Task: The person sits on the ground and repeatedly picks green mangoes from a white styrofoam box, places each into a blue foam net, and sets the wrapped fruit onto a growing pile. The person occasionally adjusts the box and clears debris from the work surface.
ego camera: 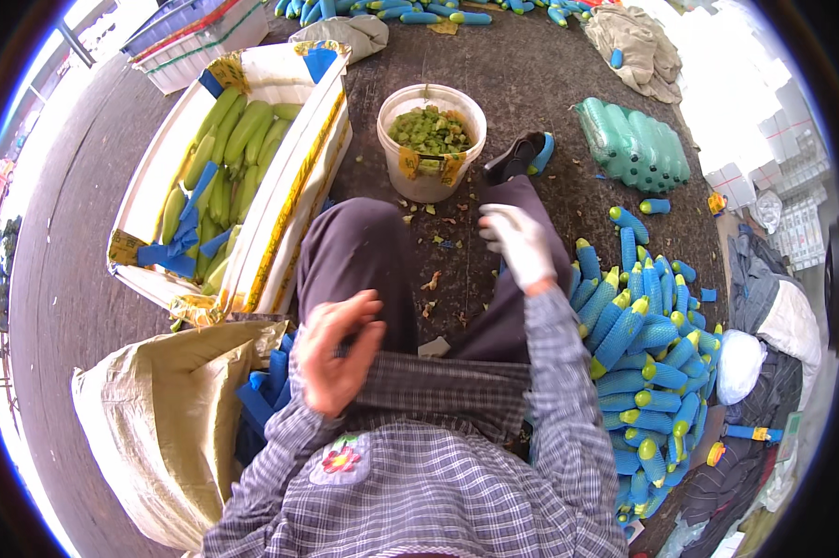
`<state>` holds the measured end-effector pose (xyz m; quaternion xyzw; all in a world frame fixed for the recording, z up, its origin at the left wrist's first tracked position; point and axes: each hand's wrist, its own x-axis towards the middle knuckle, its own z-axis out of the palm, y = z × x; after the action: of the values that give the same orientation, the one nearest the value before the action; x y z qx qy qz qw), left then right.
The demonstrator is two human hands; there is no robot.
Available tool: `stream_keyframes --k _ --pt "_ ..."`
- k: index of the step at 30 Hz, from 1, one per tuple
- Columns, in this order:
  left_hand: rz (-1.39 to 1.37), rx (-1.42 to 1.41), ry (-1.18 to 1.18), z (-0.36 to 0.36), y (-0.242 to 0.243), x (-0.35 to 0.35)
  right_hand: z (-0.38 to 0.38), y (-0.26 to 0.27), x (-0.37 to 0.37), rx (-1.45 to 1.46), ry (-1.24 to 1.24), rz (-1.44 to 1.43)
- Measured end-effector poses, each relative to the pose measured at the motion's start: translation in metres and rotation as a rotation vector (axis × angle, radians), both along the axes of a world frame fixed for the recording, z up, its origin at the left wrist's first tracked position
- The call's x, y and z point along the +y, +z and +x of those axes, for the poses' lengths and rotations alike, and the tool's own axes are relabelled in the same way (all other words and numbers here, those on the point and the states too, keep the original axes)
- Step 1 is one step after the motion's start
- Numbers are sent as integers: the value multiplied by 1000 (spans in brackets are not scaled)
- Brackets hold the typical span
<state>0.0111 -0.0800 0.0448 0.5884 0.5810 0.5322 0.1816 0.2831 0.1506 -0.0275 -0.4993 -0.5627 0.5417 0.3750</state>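
Note:
My bare left hand (pixel 341 351) is over my lap with fingers apart and nothing in it. In a white glove, my right hand (pixel 518 244) is above my right thigh; its fingers look loosely bent and I see nothing in them. Left of my knees, a taped white foam box (pixel 315 164) holds long green gourds (pixel 221 150) and blue foam net sleeves (pixel 186 234). More blue sleeves (pixel 266 397) lie by the opening of a tan woven sack (pixel 161 418). At my right side is a large heap of green gourds in blue net sleeves (pixel 653 356).
A white bucket (pixel 430 167) of green trimmings stands ahead, with scraps on the floor around it. A green net pack (pixel 632 146) of gourds lies ahead right. Crumpled cloth (pixel 632 49), plastic crates (pixel 203 42) and clothes (pixel 754 376) lie farther out.

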Motion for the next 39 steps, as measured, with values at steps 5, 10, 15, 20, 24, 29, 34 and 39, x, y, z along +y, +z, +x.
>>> stream_keyframes --k 5,10,15,20,24,29,34,39 --pt "-8 82 264 -41 1 -28 -126 -171 90 -556 188 -31" --pt "131 162 398 -49 -15 -55 -145 -283 122 -435 -144 72" --pt "10 -3 343 -50 -22 -38 -150 -311 69 -141 -465 -140" --pt "-302 5 117 -75 -18 138 -122 -242 70 66 -783 -17" --pt "-24 204 -18 -76 -102 308 -67 -122 143 -466 -640 795" --pt "-8 512 -159 -76 -187 397 -32 -105 213 -895 -70 993" --pt "56 453 -139 -75 -210 406 -21 -120 226 -842 -67 965" --pt "304 246 -236 -117 -207 491 -30 -69 320 -676 89 1177"
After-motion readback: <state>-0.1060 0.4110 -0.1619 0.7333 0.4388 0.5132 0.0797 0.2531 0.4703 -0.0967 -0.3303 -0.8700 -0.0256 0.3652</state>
